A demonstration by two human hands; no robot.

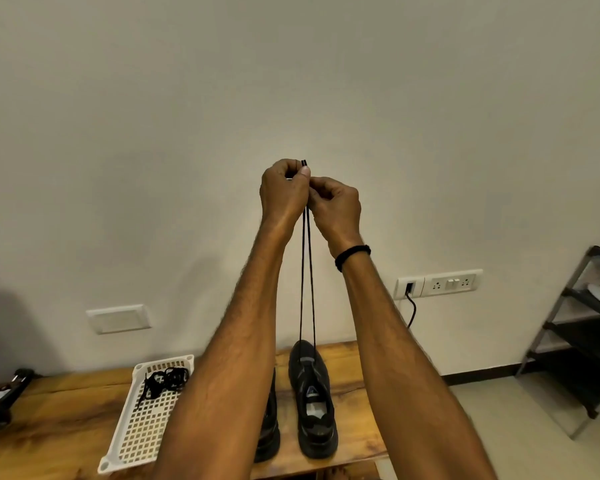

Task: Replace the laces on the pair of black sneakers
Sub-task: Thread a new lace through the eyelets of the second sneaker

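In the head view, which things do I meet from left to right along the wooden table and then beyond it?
White basket with loose laces → half-hidden sneaker → fully visible sneaker, threaded with the lace held up → shoe rack.

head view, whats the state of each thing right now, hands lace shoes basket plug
left hand: raised, pinches both tips of the lace
right hand: raised, pinches the strands just below
lace: two taut strands running down into the sneaker
sneaker: upright on the table, no lacing seen higher up
other sneaker: mostly hidden, cannot tell
basket: on the table, holds loose laces
plug: in the socket
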